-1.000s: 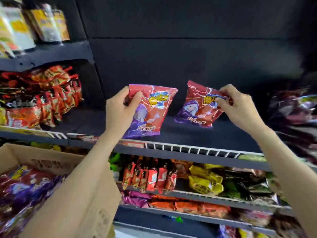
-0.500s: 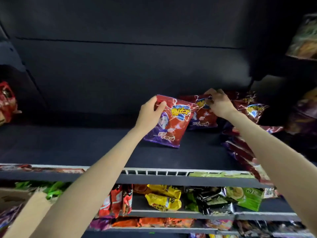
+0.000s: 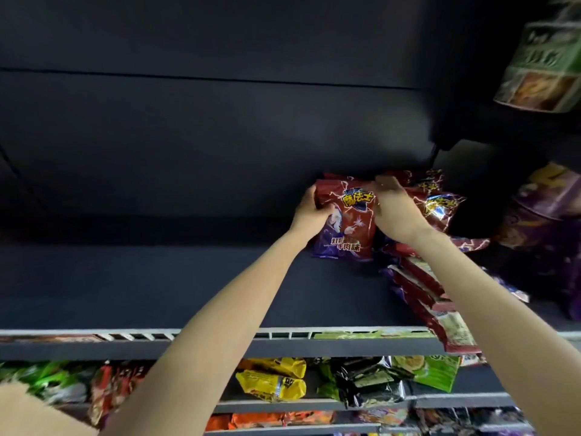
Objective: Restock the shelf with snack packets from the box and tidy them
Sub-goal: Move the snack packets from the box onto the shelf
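Dark shelf (image 3: 157,287) mostly bare left of grip. Left hand (image 3: 309,212) grips red-purple snack packet (image 3: 349,228) standing at shelf back; right hand (image 3: 394,212) curled on its right edge. Right of grip: row of same packets (image 3: 421,287) leaning.

A snack packet (image 3: 349,225) stands at the back of the shelf (image 3: 157,287), just left of a packet row (image 3: 434,287).

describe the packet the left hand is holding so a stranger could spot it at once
Find the dark shelf above the white price rail. Towards its back, right of centre, the red and purple packet stands upright between the left hand and right hand. Unlike the matching packets lying stacked to its right, it faces you.
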